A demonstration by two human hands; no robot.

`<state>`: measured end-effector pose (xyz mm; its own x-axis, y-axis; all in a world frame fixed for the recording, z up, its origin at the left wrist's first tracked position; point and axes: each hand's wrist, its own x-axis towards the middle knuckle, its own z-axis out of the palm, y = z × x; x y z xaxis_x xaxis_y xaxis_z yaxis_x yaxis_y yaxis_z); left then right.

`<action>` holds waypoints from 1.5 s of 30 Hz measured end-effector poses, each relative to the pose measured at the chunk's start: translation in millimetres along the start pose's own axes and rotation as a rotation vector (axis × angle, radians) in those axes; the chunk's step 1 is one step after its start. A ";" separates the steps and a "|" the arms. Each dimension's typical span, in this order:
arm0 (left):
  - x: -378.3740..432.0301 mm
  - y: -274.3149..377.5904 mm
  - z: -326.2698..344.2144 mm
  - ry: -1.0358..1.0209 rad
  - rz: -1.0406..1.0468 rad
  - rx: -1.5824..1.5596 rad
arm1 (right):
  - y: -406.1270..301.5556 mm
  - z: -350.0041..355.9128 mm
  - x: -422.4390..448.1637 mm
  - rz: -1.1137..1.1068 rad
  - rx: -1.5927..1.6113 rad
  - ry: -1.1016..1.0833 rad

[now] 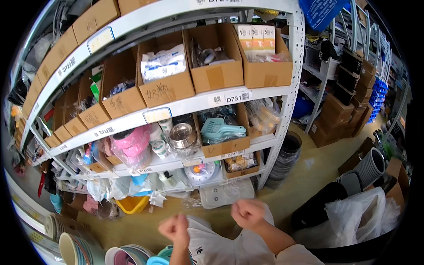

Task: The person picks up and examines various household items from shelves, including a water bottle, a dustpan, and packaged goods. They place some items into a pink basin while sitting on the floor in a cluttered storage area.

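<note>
My left hand [175, 229] is curled into a fist in front of my lap, with nothing visible in it. Level with my other thigh, my right hand [247, 213] is also a closed fist; both look slightly blurred. Before me stands white metal shelving [195, 97] loaded with cardboard boxes. One box on a lower shelf holds a light-blue slotted litter scoop [221, 129]. Left of it are a stainless steel bowl [182, 135] and pink items in plastic wrap [132, 145]. A wrapped grey flat item [227, 193] lies below the shelving, beyond my right hand.
Stacked buckets [74, 248] stand at lower left, near a yellow basin [133, 204]. Beside the shelf post is a wrapped black cylindrical stack [284, 162]. To the right are white plastic bags [361, 212], a grey ribbed bin [367, 169] and stacked cartons [334, 119].
</note>
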<state>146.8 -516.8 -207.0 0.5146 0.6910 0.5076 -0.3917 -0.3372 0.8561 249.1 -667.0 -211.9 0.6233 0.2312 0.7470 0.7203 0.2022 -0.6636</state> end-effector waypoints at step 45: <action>-66.6 -159.8 -36.2 -0.633 -1.143 0.054 | 145.8 -7.3 83.3 0.381 -0.304 -0.166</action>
<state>147.5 -485.9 -381.1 0.8069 0.1886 -0.5597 0.5261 0.2012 0.8263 408.2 -625.2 -246.1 0.8196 0.3876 0.4219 0.5230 -0.2056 -0.8271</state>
